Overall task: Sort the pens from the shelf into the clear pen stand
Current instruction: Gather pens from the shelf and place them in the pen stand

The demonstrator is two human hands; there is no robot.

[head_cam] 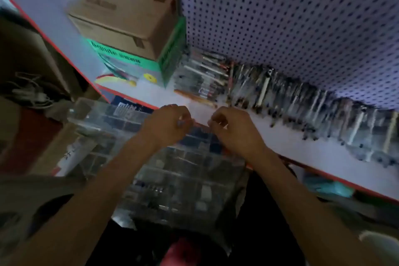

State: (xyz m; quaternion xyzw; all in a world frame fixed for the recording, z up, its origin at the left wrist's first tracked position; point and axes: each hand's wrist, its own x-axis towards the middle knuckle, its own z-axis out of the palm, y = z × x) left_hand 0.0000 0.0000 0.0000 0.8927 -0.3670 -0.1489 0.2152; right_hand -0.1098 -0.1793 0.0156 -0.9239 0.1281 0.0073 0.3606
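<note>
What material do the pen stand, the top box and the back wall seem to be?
Pen stand: clear, glossy plastic by its look; the compartments show through its walls.
Top box: matte brown cardboard with taped seams.
Back wall: pale pegboard with regular holes; metal or hardboard, unclear.

Pens (280, 93) line the shelf (280, 142) against the pegboard (302, 17) — boxes (127, 19) stacked at their left.
</note>
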